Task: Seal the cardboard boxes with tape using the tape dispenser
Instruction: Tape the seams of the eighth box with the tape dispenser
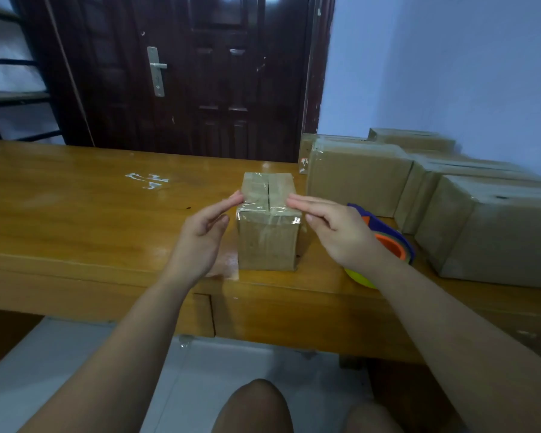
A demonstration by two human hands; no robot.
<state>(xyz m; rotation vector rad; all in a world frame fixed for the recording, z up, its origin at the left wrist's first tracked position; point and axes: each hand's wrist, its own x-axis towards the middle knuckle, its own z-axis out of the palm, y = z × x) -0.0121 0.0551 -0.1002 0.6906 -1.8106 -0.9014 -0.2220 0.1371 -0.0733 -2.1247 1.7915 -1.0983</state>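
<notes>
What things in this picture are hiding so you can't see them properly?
All in the head view:
- Tape dispenser: partly hidden behind the right hand and forearm.
- Small box: its back and underside face away from the camera.
- Bigger boxes on the right: cut off by the picture's edge.
- White marks on the table: too blurry to read.

A small brown cardboard box stands upright near the front edge of the table. Its top flaps are closed, with shiny clear tape across the seam. A blue, orange and yellow tape dispenser lies just right of it. Larger taped boxes are grouped farther right.
</notes>
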